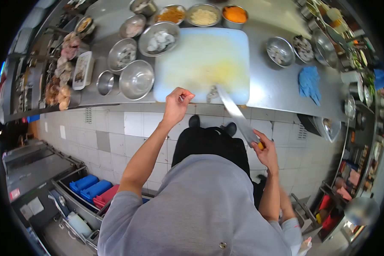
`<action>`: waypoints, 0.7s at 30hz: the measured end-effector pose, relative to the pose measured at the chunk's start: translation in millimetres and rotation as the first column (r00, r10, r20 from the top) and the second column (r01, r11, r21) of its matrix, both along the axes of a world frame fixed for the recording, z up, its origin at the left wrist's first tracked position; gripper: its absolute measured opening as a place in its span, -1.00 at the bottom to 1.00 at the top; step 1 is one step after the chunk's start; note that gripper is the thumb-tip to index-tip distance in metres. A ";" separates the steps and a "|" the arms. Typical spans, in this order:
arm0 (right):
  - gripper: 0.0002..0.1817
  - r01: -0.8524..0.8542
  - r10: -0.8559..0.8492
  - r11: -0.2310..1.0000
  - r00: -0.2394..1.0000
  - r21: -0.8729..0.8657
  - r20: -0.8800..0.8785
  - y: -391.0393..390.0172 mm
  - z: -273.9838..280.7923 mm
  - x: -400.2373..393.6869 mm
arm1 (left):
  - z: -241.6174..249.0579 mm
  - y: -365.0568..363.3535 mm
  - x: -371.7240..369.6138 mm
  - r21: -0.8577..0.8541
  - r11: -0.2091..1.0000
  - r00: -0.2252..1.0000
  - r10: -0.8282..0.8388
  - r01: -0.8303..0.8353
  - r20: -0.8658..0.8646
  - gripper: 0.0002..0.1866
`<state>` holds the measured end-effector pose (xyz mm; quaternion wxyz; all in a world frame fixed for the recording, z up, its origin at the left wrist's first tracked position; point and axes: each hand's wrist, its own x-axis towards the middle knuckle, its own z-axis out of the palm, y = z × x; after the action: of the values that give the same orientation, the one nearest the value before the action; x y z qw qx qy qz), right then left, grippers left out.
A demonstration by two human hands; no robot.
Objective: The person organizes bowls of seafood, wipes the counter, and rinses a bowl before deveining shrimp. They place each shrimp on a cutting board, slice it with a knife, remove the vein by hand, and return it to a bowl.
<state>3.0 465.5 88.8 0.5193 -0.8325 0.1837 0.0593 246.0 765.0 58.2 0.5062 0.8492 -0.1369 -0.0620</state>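
My right hand (263,150) is closed around the yellow handle of a large knife (237,114). The blade points forward, its tip over the front part of the white cutting board (200,55). Near the tip lies a small greyish piece, perhaps a shrimp (212,94), close to the board's front edge. My left hand (178,102) is at that edge, left of the piece, thumb and fingers pinched together; whether anything is between them is hidden. Yellowish wet stains mark the board's middle. A metal bowl of peeled shrimp (161,40) overlaps its back left corner.
An empty metal bowl (136,80) and a small metal pot (106,82) stand left of the board. Further bowls of food line the back, one with orange contents (235,15). To the right are a bowl of shrimp (280,52) and a blue glove (309,85).
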 end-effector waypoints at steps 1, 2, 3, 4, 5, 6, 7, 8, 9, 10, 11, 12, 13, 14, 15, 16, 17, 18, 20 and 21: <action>-0.46 0.013 -0.013 1.000 1.000 0.003 -0.002 -3.3 -4.7 -5.5 | 0.3 16.4 9.5 -0.012 0.997 0.996 0.072 -0.071 0.048 -0.89; -0.46 0.029 -0.029 1.000 1.000 0.005 -0.006 -4.9 -9.3 -9.7 | -5.0 34.8 25.2 -0.028 0.990 0.986 0.139 -0.137 0.096 -0.89; -0.46 0.053 -0.053 0.998 0.999 0.028 -0.005 -5.0 -12.7 -12.9 | -10.9 52.8 41.7 -0.051 0.979 0.969 0.202 -0.197 0.140 -0.90; -0.46 0.081 -0.081 0.996 0.997 0.046 -0.007 -6.4 -14.9 -16.5 | -15.0 74.7 61.2 0.006 0.965 0.944 0.255 -0.262 0.210 -0.90; -0.47 0.114 -0.114 0.992 0.993 0.059 -0.011 -7.1 -15.9 -18.3 | -18.9 97.7 81.8 0.054 0.944 0.913 0.298 -0.325 0.278 -0.90; -0.47 0.121 -0.120 0.991 0.993 0.050 -0.021 -7.4 -15.9 -18.9 | -23.7 117.4 100.3 0.155 0.910 0.899 0.331 -0.385 0.286 -0.87; -0.47 0.129 -0.128 0.991 0.991 0.039 -0.031 -8.0 -15.6 -19.7 | -28.0 133.9 114.9 0.253 0.863 0.884 0.362 -0.438 0.298 -0.83; -0.47 0.138 -0.137 0.990 0.990 0.027 -0.041 -8.0 -15.3 -20.7 | -32.7 146.9 123.2 0.451 0.809 0.912 0.236 -0.376 0.336 -0.80; -0.46 0.134 -0.133 0.991 0.991 0.018 -0.031 -8.1 -15.3 -21.4 | -37.2 158.1 128.4 0.631 0.710 0.933 0.104 -0.312 0.344 -0.77; -0.46 0.128 -0.128 0.992 0.991 0.008 -0.022 -9.3 -15.5 -21.2 | -36.3 163.5 131.5 0.782 0.571 0.946 -0.026 -0.250 0.322 -0.73; -0.45 0.126 -0.126 0.992 0.992 -0.004 -0.013 -11.4 -14.8 -21.3 | -35.2 167.2 137.8 0.816 0.537 0.965 -0.012 -0.214 0.261 -0.72; -0.46 0.126 -0.126 0.992 0.992 -0.013 -0.019 -12.5 -13.1 -21.5 | -24.5 164.6 144.3 0.847 0.503 0.980 -0.002 -0.171 0.198 -0.70; -0.46 0.131 -0.132 0.991 0.991 -0.021 -0.025 -11.8 -11.2 -21.8 | -17.4 162.1 149.9 0.875 0.468 0.991 0.005 -0.121 0.135 -0.67; -0.47 0.137 -0.138 0.990 0.990 -0.028 -0.033 -10.8 -10.0 -23.2 | -15.3 161.9 150.0 0.901 0.407 0.980 -0.063 -0.148 0.189 -0.75; -0.46 0.141 -0.142 0.990 0.990 -0.026 -0.022 -10.0 -9.7 -24.5 | -15.1 158.9 149.6 0.871 0.464 0.978 -0.042 -0.164 0.206 -0.78; -0.46 0.143 -0.143 0.989 0.990 -0.023 -0.010 -8.9 -9.8 -24.9 | -14.7 155.6 149.2 0.836 0.517 0.975 -0.018 -0.181 0.222 -0.81; -0.46 0.144 -0.144 0.989 0.990 -0.018 0.004 -7.8 -10.1 -25.8 | -14.0 152.5 148.5 0.799 0.568 0.971 0.009 -0.200 0.238 -0.83; -0.46 0.154 -0.154 0.988 0.988 -0.001 -0.005 -6.0 -10.6 -27.8 | -2.8 136.7 140.3 0.747 0.610 0.951 0.040 -0.265 0.306 -0.90; -0.46 0.177 -0.176 0.984 0.984 0.036 -0.021 -1.5 -12.1 -31.3 | 5.1 112.3 133.6 0.648 0.720 0.952 0.057 -0.247 0.300 -0.90; -0.46 0.176 -0.175 0.984 0.984 0.036 -0.043 0.3 -11.7 -32.6 | 5.5 99.3 128.6 0.594 0.770 0.954 0.065 -0.235 0.294 -0.90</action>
<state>-29.6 465.8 77.1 0.5354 -0.8012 0.2652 0.0332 374.6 864.3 63.7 0.1790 0.9772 -0.1039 0.0476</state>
